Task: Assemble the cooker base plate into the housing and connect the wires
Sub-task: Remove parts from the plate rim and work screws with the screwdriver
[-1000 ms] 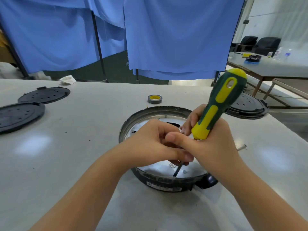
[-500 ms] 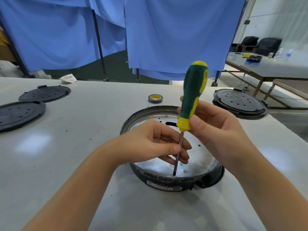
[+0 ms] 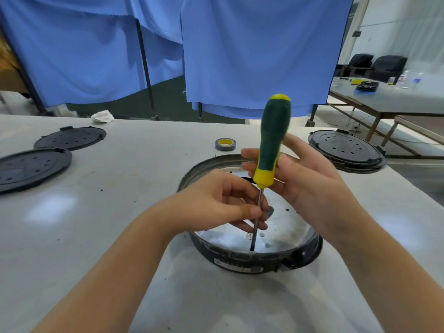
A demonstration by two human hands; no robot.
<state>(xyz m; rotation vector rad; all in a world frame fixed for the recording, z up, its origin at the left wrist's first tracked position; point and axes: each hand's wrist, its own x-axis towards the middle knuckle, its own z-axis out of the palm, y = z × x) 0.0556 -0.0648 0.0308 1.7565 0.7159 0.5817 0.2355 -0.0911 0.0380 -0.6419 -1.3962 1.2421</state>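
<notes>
The round black cooker housing [image 3: 242, 264] sits on the white table, with the silver base plate [image 3: 289, 228] lying inside it. A green and yellow screwdriver [image 3: 274, 138] stands nearly upright, its tip down on the plate near the front rim. My left hand [image 3: 216, 203] pinches the steel shaft between thumb and fingers. My right hand [image 3: 310, 186] lies against the lower handle with its fingers straight, sticking out to the left behind it. No wires are visible.
A roll of grey tape [image 3: 225, 144] lies behind the housing. Two black perforated lids [image 3: 31, 167] [image 3: 69, 138] rest at the far left, and a stack of similar lids [image 3: 346, 150] at the right table edge. Crumpled paper [image 3: 102, 116] lies at the back.
The screwdriver swung from leaning right to nearly upright. My right hand went from gripping the handle to lying against it with straight fingers. My left hand kept hold of the shaft.
</notes>
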